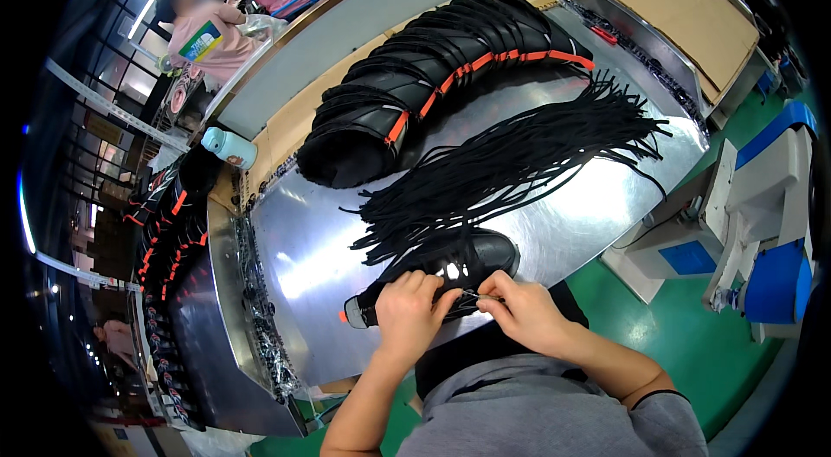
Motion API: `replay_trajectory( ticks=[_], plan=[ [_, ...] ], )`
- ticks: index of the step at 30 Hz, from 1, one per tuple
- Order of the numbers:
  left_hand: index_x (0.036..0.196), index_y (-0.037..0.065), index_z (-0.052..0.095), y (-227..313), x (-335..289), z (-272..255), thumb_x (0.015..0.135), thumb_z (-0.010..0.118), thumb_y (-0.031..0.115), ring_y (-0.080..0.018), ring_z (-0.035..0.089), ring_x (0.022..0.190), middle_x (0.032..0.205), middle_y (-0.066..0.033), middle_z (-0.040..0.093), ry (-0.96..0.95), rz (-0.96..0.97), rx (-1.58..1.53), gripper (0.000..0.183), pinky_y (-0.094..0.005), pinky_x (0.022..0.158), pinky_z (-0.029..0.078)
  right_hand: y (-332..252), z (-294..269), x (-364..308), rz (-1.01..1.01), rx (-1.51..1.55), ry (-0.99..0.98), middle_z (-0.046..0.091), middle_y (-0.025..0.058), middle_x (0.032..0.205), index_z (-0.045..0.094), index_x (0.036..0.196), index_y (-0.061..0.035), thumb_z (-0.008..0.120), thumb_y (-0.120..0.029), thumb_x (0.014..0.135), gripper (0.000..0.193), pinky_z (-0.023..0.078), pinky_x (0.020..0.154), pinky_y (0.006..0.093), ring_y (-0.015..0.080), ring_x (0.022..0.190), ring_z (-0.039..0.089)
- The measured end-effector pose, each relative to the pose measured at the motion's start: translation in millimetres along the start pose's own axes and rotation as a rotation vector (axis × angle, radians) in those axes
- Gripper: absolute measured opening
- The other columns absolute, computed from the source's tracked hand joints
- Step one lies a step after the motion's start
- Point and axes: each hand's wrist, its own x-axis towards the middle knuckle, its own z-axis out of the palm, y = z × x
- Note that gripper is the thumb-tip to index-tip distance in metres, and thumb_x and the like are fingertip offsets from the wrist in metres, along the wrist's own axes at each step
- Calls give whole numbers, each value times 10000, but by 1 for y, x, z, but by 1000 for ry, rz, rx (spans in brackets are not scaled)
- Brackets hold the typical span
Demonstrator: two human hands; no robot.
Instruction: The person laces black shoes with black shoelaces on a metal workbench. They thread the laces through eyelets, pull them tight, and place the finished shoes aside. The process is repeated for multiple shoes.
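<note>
From the head camera, your left hand (410, 312) lies on top of a black shoe upper (450, 271) at the near edge of the shiny metal worktable (312, 275). Its fingers are curled down over the middle of the upper, pressing it in place, with the thumb tip reaching toward your other hand. Your right hand (522, 312) sits just beside it, fingers pinched together on a thin black lace (472, 293) that runs the short gap between the two hands; whether the left thumb also grips that lace is too small to tell. The upper lies lengthwise across the table edge, its rounded toe to your right and an orange tab at its left end.

Just behind the upper, touching it, a loose bundle of black laces (519, 163) fans out toward the far right of the table. Beyond that, a long nested row of black uppers with orange trim (441, 76) curves across the back. A pale blue bottle (228, 146) lies at the table's far left corner. More uppers are stacked on a lower metal surface to your left (169, 232).
</note>
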Motion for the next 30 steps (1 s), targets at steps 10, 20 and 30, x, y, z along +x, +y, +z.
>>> replay_trajectory(
  ticks=[10, 20, 30],
  plan=[
    [742, 74, 622, 1, -4, 1, 673, 843, 255, -242, 550, 637, 677, -43, 550, 52, 33, -17, 294, -362, 562, 421, 4, 6, 7, -26, -96, 3, 651, 135, 715, 508, 1000, -42, 612, -167, 930, 177, 511, 581, 439, 345, 643, 662],
    [802, 67, 621, 16, -21, 0, 671, 792, 92, -262, 554, 668, 719, -66, 546, 36, -26, -104, 217, -380, 572, 417, 4, 38, 12, -25, 15, 97, 637, 184, 755, 418, 1061, -8, 589, -142, 943, 248, 504, 580, 466, 394, 677, 654],
    [836, 85, 686, 16, -27, -12, 723, 746, 83, -186, 554, 648, 686, -10, 532, 138, 242, 116, 128, -330, 585, 394, -61, -79, -1, -424, -107, 219, 672, 114, 867, 638, 1040, -39, 653, 56, 761, 296, 528, 578, 330, 245, 674, 676]
  ],
)
